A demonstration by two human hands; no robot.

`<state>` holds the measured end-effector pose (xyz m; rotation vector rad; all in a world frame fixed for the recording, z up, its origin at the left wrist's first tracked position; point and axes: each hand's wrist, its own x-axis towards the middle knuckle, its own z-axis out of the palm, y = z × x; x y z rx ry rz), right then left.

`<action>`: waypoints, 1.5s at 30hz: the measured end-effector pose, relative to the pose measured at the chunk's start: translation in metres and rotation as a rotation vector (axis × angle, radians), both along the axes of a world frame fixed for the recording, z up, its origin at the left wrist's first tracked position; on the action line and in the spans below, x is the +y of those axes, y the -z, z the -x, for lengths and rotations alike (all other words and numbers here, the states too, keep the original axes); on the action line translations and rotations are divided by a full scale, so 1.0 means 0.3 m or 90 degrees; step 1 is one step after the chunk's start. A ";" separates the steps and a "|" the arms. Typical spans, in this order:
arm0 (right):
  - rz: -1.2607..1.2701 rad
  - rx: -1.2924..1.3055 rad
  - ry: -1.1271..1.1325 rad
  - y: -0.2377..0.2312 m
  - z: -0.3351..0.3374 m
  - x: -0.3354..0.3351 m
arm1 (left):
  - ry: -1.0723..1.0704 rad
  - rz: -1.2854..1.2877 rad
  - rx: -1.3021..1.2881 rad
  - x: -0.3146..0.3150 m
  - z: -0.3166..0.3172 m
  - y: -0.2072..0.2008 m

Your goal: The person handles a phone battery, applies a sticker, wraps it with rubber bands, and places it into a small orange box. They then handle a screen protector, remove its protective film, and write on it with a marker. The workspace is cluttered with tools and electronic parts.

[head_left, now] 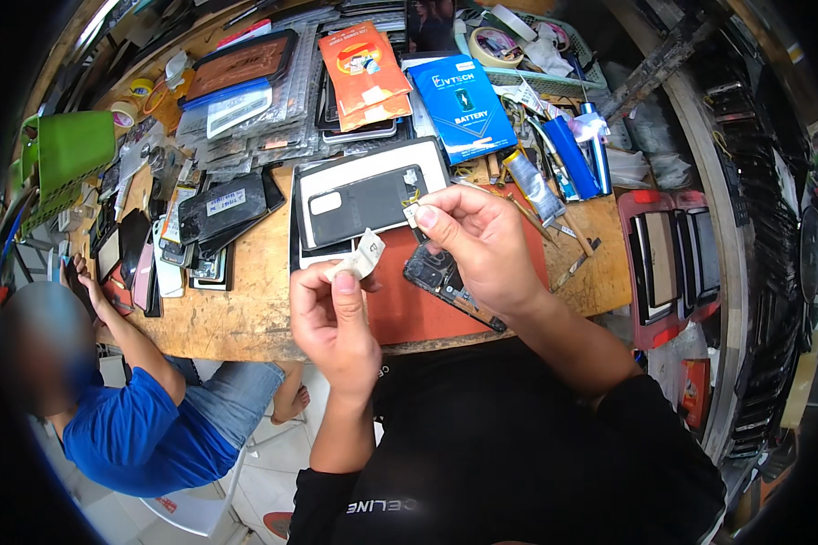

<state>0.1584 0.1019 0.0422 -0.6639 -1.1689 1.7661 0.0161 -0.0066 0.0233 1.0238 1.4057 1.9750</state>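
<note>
My left hand [336, 313] is closed, with a small whitish piece [367, 254], like a folded label or little packet, pinched between thumb and fingers. To its right and a little higher, my right hand [482, 241] pinches a small light piece with a yellowish strip [413, 211]; its exact kind is too small to make out. Below the right hand an opened phone [447, 289] lies tilted on the red mat [404, 313], its inner parts exposed and partly covered by that hand. Behind both hands, a black phone back cover [359, 205] rests on a white box [318, 168].
Several stacked phones [223, 213] lie at the left. Red-orange [362, 77] and blue [462, 104] packets are at the back, near a tape basket [536, 77]. Tools [573, 236] lie at the right. A person in a blue shirt [150, 436] sits at left, one hand on a dark object.
</note>
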 end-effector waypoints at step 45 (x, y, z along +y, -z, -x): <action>-0.199 -0.151 0.131 0.076 0.002 -0.150 | 0.070 0.076 0.150 0.079 -0.044 -0.002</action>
